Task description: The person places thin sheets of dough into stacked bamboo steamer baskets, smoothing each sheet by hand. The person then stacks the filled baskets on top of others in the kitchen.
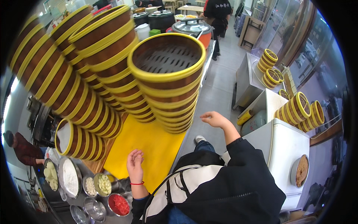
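Note:
My left hand (135, 165), with a red band at its wrist, is empty and loosely curled above a yellow mat (151, 145). My right hand (214, 119) is out over the floor, also empty, its fingers loosely bent. Between the two and farther off stands a tall stack of steamer baskets (174, 98), brown with yellow rims; its top basket shows a slotted grey base. A second tall stack (114, 57) rises beside it, with more stacks (60, 81) to the left. A shorter stack (86, 141) has white cloth or paper in its top basket.
Metal bowls hold white flour-like powder (70, 176), chopped red food (119, 204) and pale green pieces (104, 184). A white appliance (288, 151) on the right bears a bowl of brown filling (301, 170) and steamer stacks (293, 109). One person (218, 16) stands in the aisle, another (26, 148) at far left.

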{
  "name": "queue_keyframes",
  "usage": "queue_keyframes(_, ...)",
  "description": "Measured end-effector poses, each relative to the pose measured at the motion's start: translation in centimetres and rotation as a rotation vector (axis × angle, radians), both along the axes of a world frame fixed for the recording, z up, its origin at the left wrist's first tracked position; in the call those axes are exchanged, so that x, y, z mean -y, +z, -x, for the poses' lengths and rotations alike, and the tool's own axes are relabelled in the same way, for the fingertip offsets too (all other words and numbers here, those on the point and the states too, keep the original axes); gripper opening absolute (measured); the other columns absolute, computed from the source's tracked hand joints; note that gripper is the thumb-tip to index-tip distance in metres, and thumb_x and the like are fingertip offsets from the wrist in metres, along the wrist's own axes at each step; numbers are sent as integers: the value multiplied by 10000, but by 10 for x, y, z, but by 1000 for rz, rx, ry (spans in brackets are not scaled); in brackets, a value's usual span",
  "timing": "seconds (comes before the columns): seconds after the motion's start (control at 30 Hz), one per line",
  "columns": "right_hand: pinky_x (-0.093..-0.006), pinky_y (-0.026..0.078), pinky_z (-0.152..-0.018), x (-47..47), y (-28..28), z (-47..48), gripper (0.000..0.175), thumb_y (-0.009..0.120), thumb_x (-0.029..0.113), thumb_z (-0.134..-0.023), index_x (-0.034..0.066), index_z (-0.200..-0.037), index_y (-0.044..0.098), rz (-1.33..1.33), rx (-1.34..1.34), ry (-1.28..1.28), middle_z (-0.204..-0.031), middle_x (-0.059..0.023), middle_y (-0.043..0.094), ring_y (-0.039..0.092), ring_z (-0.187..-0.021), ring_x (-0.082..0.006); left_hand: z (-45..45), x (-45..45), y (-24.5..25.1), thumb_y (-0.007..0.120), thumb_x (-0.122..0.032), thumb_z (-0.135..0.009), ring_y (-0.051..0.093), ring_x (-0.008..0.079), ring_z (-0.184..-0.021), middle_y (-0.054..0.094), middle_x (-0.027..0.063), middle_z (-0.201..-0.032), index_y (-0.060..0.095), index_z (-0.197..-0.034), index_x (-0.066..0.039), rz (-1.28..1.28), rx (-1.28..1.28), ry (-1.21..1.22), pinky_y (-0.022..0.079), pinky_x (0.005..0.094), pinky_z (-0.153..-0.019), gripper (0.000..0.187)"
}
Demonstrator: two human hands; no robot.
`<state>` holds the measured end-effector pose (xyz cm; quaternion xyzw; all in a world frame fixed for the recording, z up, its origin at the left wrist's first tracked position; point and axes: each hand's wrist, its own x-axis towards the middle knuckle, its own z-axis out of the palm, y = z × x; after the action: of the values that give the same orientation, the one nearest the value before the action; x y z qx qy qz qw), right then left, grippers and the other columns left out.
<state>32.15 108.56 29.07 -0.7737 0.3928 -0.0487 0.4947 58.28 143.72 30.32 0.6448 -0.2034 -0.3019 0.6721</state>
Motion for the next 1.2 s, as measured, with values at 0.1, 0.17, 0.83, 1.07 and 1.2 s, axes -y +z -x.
queue_keyframes(0.1,-374,500,-896,87,-15,-17,316,669,245,-852,75,-1115,707,300,45,-62,-1097,-168,682,644,-1026,-290,1,46,-20,555,-152,-984,604,180,-1030,611,70,-1114,524,-1240,-42,20,8,153,513,305,-871,281)
queue_keyframes(0.17,-425,501,-884,149,-28,-47,290,668,203,-816,90,-1080,716,517,90,-71,-1008,-189,668,624,-991,-367,1,70,-39,539,-216,-995,602,182,-1022,596,74,-1119,534,-1233,-67,-11,-22,359,530,309,-835,281)
queue_keyframes(0.83,-441,522,-837,238,-99,-293,239,663,271,-806,55,-853,755,761,-12,676,-951,-180,709,676,-887,-351,172,161,2,457,-272,-1022,564,126,-1015,592,9,-1179,508,-1270,-129,174,12,1316,460,340,-855,291)
queue_keyframes(1.07,-448,514,-788,242,-49,-274,281,671,313,-820,45,-864,744,571,114,1013,-863,-214,685,658,-825,-388,174,143,31,508,-256,-1012,572,96,-891,609,-1,-1011,520,-1249,-91,161,10,1350,473,271,-793,289)
queue_keyframes(1.2,-426,513,-793,250,-46,-276,221,637,231,-857,45,-915,742,528,50,1054,-885,-201,692,663,-841,-370,176,135,41,509,-268,-1011,555,101,-886,595,0,-994,530,-1253,-93,139,17,1341,472,263,-789,299)
